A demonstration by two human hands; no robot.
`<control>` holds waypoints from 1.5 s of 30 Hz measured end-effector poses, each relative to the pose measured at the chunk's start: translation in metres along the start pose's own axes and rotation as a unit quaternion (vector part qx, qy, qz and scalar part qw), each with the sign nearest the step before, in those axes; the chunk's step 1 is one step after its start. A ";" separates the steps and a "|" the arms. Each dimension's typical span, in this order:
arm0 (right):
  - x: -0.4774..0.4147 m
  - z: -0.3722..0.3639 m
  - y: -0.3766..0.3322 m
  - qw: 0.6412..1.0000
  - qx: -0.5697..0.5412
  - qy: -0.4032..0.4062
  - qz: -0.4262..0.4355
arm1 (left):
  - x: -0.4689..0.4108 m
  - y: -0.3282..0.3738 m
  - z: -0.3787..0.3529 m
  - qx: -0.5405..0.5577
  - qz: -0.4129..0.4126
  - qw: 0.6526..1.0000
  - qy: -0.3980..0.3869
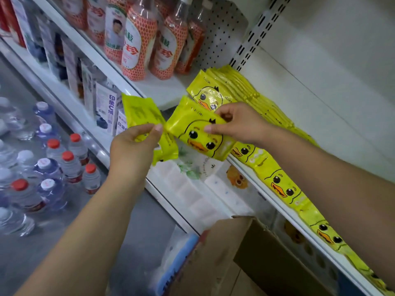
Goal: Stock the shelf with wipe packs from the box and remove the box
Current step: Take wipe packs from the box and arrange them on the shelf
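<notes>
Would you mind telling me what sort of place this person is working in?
Most likely a shop or supermarket aisle: white retail shelving holds rows of yellow duck wipe packs, orange-labelled bottles stand nearby, and packs of water bottles sit on the floor.

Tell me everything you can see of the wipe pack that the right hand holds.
The wipe pack is a flat, glossy yellow plastic pouch printed with a cartoon duck face: black eyes, orange beak. It is tilted, face toward the camera, in front of the shelf edge. The right hand pinches its upper edge, thumb on the front.
</notes>
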State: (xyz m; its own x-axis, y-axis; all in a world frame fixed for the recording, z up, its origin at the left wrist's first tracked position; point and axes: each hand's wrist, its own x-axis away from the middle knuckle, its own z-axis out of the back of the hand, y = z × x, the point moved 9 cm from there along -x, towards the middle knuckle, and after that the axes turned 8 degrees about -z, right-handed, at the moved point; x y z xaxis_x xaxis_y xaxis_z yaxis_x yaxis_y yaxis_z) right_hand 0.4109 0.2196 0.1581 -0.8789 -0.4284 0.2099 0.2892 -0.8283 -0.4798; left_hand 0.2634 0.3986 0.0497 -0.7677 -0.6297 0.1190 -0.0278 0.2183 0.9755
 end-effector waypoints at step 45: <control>0.155 -0.011 0.058 0.959 -0.102 0.233 0.124 | 0.098 -0.019 -0.112 0.149 0.155 0.961 -0.175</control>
State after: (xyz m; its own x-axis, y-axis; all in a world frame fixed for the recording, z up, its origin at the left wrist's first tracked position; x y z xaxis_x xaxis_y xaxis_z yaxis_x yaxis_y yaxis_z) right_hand 0.2874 0.1095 0.1538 -0.8808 -0.3559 -0.3123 0.4723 -0.6139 -0.6325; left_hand 0.2598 0.2494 0.0635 -0.9355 -0.2223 0.2746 0.0943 0.5919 0.8005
